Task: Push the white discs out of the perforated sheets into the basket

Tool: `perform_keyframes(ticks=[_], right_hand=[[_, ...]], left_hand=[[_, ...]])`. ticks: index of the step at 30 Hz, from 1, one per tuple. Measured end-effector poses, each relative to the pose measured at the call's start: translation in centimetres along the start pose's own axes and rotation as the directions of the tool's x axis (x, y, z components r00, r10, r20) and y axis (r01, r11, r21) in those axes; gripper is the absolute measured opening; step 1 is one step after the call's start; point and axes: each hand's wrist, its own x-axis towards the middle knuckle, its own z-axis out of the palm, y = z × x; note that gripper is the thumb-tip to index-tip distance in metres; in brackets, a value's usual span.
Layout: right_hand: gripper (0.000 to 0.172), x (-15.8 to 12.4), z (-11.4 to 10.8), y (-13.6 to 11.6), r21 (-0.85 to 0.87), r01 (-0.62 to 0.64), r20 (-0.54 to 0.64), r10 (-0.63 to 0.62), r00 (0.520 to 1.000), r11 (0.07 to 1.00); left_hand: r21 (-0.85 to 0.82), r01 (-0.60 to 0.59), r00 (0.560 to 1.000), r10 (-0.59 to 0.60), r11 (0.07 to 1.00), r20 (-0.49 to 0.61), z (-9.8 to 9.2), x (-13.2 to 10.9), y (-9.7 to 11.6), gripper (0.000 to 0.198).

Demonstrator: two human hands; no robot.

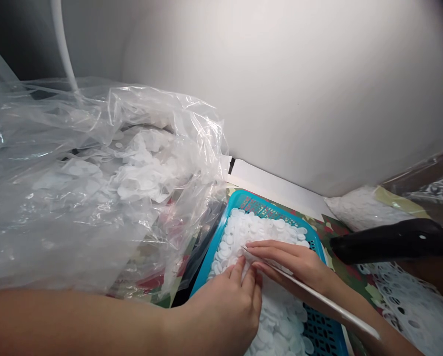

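Wall, plain pale grey, smooth [262, 89]: far side, spanning most of the width; brightly lit at centre, shadowed toward the left. Tube, white, slender, curved [63, 47]: far left, before the wall. Strip, flat, white [277, 183]: along the wall's foot. Covering, camouflage-patterned, green, red and cream [342, 274]: work surface, near side.

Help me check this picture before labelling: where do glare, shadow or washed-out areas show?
Head view: glare streaks the clear plastic bag; head view: the pale wall is bright mid-frame, with darkness at both top corners; head view: white discs in the blue basket partly merge where brightest.
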Motion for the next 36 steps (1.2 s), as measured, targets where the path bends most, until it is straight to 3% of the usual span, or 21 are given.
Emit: perform_keyframes(ticks=[9,14,17,21,26,30,36], right_hand=[[0.033,-0.3,0.8,1.0,-0.106,0.112,0.108,-0.100,0.989,0.988],[0.034,0.0,1.1,1.0,-0.203,0.187,0.189,-0.149,0.971,0.961],[0.031,0.2,1.5,1.1,-0.233,0.211,0.180,-0.172,0.969,0.949],[0.025,0.6,1.8,1.0,-0.214,0.174,0.155,-0.142,0.978,0.961],[0.021,1.0,1.5,0.3,-0.079,0.040,0.081,-0.033,0.996,0.996],[0.025,0.4,1.6,0.0,-0.045,-0.060,0.087,0.063,0.994,0.997],[0.034,-0.2,2.0,-0.2,-0.110,0.020,0.052,-0.014,0.999,0.994]], left_hand=[[0.022,0.002,1.000,-0.002,1.000,0.001,-0.2,0.2,-0.1,0.044],[-0.008,-0.032,0.999,0.032,0.999,0.011,-0.8,0.3,-0.2,0.033],[-0.022,-0.022,1.000,0.022,1.000,0.010,-0.8,0.3,-0.2,0.030],[-0.021,-0.020,0.998,0.021,1.000,0.053,-0.7,0.2,-0.1,0.035],[-0.023,-0.039,0.992,0.041,0.999,0.116,-0.8,0.1,-0.1,0.043],[-0.060,-0.035,0.989,0.043,0.998,0.145,-0.9,0.2,-0.2,0.043],[-0.071,-0.033,0.988,0.043,0.997,0.148,-0.9,0.4,-0.2,0.052]])
